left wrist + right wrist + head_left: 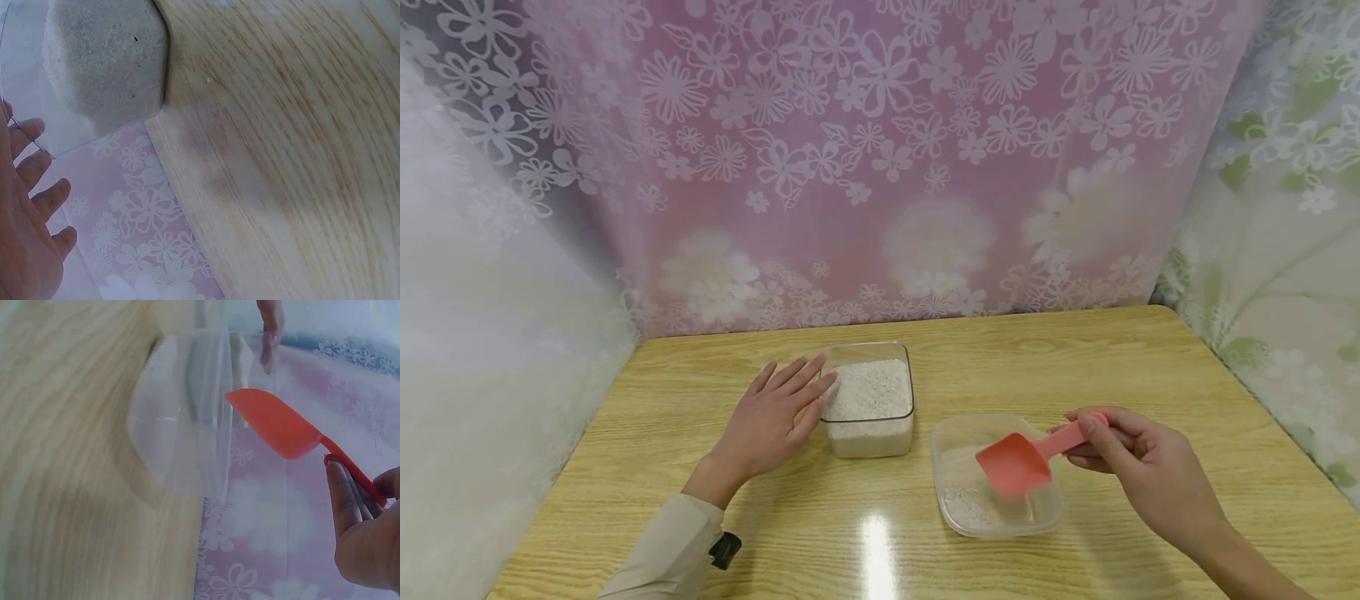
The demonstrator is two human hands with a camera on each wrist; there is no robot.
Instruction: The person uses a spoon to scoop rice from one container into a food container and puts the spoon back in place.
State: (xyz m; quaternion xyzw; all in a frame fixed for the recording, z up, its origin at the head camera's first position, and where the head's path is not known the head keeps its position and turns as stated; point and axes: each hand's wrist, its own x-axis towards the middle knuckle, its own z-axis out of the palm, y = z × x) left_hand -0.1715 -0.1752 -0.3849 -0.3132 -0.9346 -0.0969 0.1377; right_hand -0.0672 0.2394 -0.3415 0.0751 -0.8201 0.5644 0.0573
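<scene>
My right hand [1157, 471] grips the handle of a coral-red scoop [1015, 465], its blade held above a clear plastic tub [951, 508]. A little pale grain lies in the bottom of that tub. In the right wrist view the scoop [275, 425] is tilted, with fingers and thumb pinching its handle. My left hand [767, 425] rests with spread, fairly straight fingers at the left rim of a clear square container [872, 442]. White rice-like grain [112, 62] fills much of that container, as the left wrist view shows.
Both containers stand on a wood-grain table [760, 533]. A pink floral curtain [865, 192] hangs along the table's back edge, with pale patterned cloth [1285, 275] at the right side. One small grain [208, 80] lies on the tabletop.
</scene>
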